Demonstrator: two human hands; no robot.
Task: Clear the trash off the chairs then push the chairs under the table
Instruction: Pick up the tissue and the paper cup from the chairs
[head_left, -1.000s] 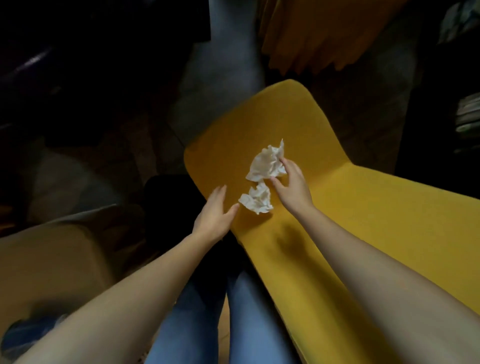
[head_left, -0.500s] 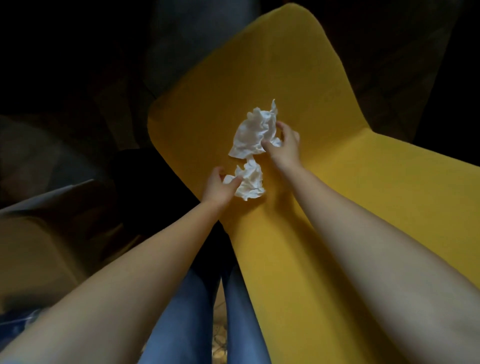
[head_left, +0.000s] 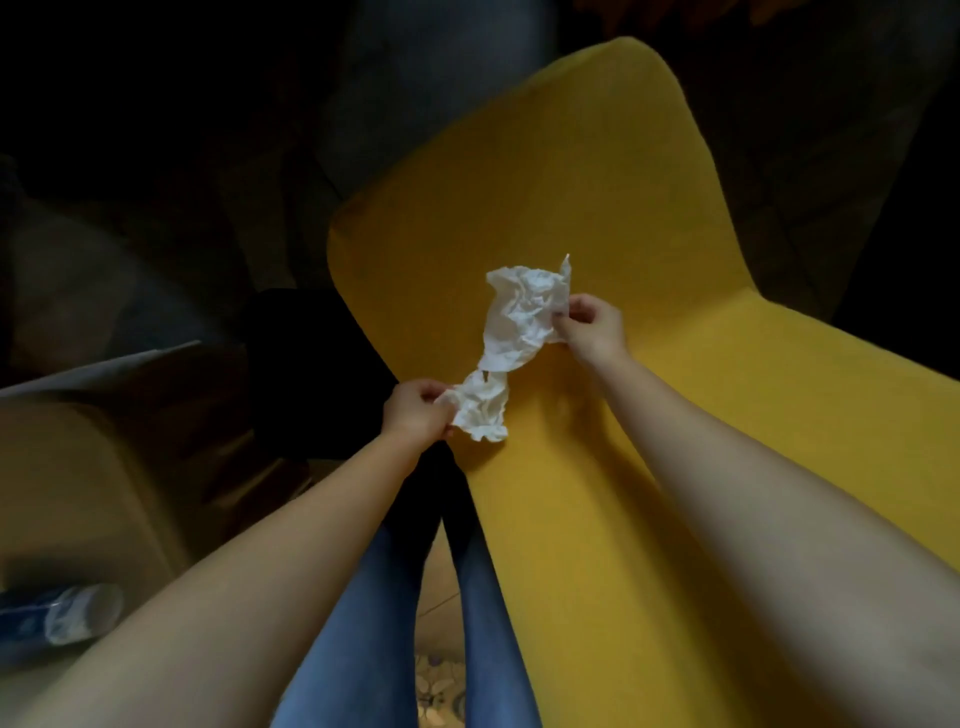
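The room was dim and the floor dark. Far left of your fingers, a plastic bottle (head_left: 78, 613) lay on what looked like a second chair (head_left: 78, 478), so that trash probably remained to be cleared. Your left hand (head_left: 415, 413) pinched the small tissue wad (head_left: 480, 413), which jutted just right of its fingers. Your right hand (head_left: 592, 327) pinched the larger tissue (head_left: 519, 317), which hung left of its fingers. Both tissues were white, crumpled and limp, and they nearly touched over the yellow chair (head_left: 675, 197). I cannot tell whether they had left its seat. By my judgement, pushing the chairs in was not yet begun.
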